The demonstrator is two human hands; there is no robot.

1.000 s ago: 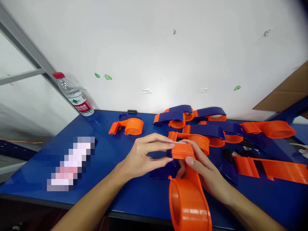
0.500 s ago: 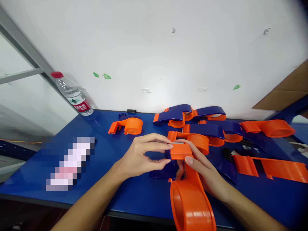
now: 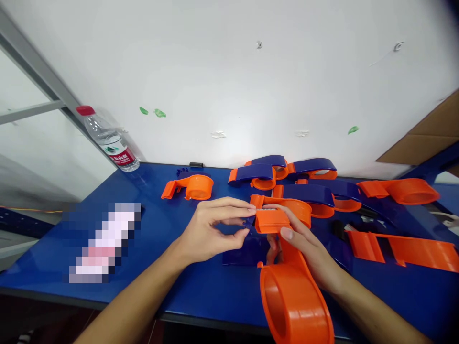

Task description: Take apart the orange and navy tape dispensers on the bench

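My right hand [image 3: 304, 243] is closed around the neck of an orange tape dispenser body [image 3: 297, 291], its round hub hanging toward me and its toothed metal blade [image 3: 267, 209] on top. At the blade end, my left hand [image 3: 211, 229] pinches a small dark blue plastic piece [image 3: 248, 223] between its fingers, by the left side of the orange head. Part of that piece is hidden by the fingers. Below the hands a dark blue cover [image 3: 244, 251] lies on the blue table [image 3: 193, 291].
Several blue-and-orange dispensers [image 3: 308, 193] stand behind my hands. Bare orange bodies lie at left [image 3: 199, 187] and right [image 3: 423, 251]. Small blue pieces [image 3: 182, 171] sit near the wall, beside a black cap-like item [image 3: 196, 165]. A water bottle [image 3: 111, 143] stands back left.
The orange dispenser body has shifted slightly right and tilted in my right hand. The left thumb has drawn back a little from its head, and the small blue piece shows more.
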